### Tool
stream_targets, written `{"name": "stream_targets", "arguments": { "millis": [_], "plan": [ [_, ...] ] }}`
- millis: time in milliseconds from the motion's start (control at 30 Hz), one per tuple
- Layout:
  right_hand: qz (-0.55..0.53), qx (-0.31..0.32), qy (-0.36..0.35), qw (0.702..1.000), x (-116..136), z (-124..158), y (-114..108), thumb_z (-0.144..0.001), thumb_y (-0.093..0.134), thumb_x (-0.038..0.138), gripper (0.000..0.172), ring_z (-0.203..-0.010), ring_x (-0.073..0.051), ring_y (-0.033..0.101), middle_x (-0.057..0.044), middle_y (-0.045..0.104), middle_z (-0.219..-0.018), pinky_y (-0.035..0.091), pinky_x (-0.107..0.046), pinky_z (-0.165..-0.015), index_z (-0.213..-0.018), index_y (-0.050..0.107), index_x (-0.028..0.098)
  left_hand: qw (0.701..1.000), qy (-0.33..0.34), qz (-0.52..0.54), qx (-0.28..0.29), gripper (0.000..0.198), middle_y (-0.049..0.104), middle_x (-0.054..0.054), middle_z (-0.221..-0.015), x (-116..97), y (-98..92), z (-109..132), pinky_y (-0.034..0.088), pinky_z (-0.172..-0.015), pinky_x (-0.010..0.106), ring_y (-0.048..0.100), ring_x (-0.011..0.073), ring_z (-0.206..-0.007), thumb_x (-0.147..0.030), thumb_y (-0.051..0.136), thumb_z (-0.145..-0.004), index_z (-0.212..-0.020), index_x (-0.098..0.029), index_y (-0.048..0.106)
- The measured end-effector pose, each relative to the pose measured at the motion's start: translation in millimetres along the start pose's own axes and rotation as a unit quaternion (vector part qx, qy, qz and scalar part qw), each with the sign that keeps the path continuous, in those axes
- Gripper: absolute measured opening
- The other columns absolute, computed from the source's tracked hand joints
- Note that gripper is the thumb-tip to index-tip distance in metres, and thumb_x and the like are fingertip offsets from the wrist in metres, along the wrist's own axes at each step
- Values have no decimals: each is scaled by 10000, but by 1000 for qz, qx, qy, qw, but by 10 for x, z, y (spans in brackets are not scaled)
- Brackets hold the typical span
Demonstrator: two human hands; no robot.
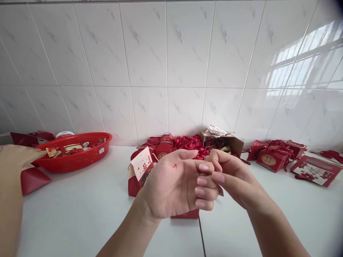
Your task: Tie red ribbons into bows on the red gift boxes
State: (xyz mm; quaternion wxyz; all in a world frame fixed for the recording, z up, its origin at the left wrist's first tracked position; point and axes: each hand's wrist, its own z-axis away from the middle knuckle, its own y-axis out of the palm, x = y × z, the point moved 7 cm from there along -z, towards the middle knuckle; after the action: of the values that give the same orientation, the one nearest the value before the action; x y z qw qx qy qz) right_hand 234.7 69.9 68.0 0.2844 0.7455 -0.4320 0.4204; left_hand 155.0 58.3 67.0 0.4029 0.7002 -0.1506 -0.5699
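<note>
My left hand (179,185) is held up over the white table, palm facing me. Its palm is bare, the thumb is stretched out and the fingers are loosely bent. Touching these fingers from the right is my right hand (235,182), thumb and index finger brought together in a pinch. Whatever lies between them, if anything, is too small or hidden. A dark red bit shows just below the right thumb. Behind my left wrist stands a red gift box (134,184) with a raised cream flap. Under my hands another red box (187,214) is mostly covered.
A red plastic basin (77,165) with small wrapped packets stands left, beside a tan sleeve-like shape (10,200). At the back are red ribbons (189,142) and an opened cardboard box (235,143). Several red gift boxes (272,160) and a printed red bag (316,169) lie right.
</note>
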Motion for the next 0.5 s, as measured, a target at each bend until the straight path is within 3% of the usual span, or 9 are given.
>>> {"name": "stream_targets", "arguments": {
  "millis": [167, 233, 267, 300, 333, 367, 433, 467, 500],
  "plan": [
    [-4, -10, -2, 1000, 6, 1, 16, -801, 696, 344, 330, -530, -78, 413, 43, 463, -655, 352, -183, -456, -714, 410, 205, 998, 22, -49, -16, 282, 330, -4, -624, -17, 45, 20, 327, -495, 226, 365, 109, -540, -405, 461, -817, -696, -151, 485],
    [-26, -49, -14, 998, 5, -35, -7, -822, 667, 363, 244, -568, -104, 497, 25, 528, -698, 422, -211, -489, -771, 480, 214, 979, 130, -144, -56, 337, 378, 16, -639, -115, 48, 42, 400, -534, 266, 430, 135, -570, -445, 406, -854, -684, -165, 480],
    [-50, -77, -25, 995, 11, -53, -28, -846, 622, 411, 216, -627, -128, 552, 5, 569, -748, 469, -239, -537, -818, 521, 222, 944, 218, -232, -92, 361, 450, 44, -693, -189, 58, 82, 457, -608, 309, 501, 167, -645, -471, 382, -879, -720, -171, 505],
    [-81, -101, -33, 991, 13, -69, -44, -872, 551, 476, 246, -718, -159, 601, -23, 610, -826, 510, -278, -607, -879, 560, 230, 876, 310, -345, -132, 386, 533, 80, -813, -245, 97, 142, 492, -732, 373, 564, 218, -788, -511, 370, -895, -817, -178, 548],
    [-116, -112, -35, 986, 10, -85, -44, -891, 463, 544, 335, -835, -194, 630, -54, 638, -927, 533, -324, -691, -948, 590, 238, 776, 384, -471, -169, 425, 576, 116, -1006, -246, 170, 198, 468, -883, 448, 566, 280, -988, -557, 373, -898, -989, -191, 570],
    [-152, -110, -31, 982, 3, -98, -28, -896, 380, 600, 441, -963, -225, 627, -79, 644, -1036, 531, -367, -782, -1015, 609, 242, 656, 424, -594, -194, 526, 529, 138, -1235, -176, 255, 213, 381, -1017, 510, 475, 335, -1196, -601, 392, -885, -1216, -207, 502],
    [-217, -67, -5, 974, -8, -111, 46, -886, 272, 664, 595, -1168, -253, 557, -98, 600, -1233, 466, -422, -948, -1152, 602, 246, 426, 406, -782, -206, 852, 277, 168, -1509, 99, 338, 82, 192, -1133, 579, 189, 389, -1409, -653, 424, -848, -1491, -164, 151],
    [-244, -40, 8, 969, -6, -106, 87, -884, 245, 676, 636, -1218, -248, 528, -94, 576, -1290, 425, -423, -1003, -1212, 580, 247, 342, 381, -834, -205, 943, 179, 185, -1550, 232, 325, -12, 152, -1149, 574, 92, 386, -1437, -650, 435, -844, -1508, -111, 36],
    [-266, -16, 15, 964, 6, -96, 118, -886, 223, 682, 661, -1246, -234, 510, -87, 563, -1319, 386, -411, -1044, -1251, 560, 245, 279, 367, -862, -212, 980, 131, 202, -1561, 334, 302, -90, 140, -1156, 557, 42, 378, -1445, -633, 449, -845, -1503, -64, -1]
  ]
}}
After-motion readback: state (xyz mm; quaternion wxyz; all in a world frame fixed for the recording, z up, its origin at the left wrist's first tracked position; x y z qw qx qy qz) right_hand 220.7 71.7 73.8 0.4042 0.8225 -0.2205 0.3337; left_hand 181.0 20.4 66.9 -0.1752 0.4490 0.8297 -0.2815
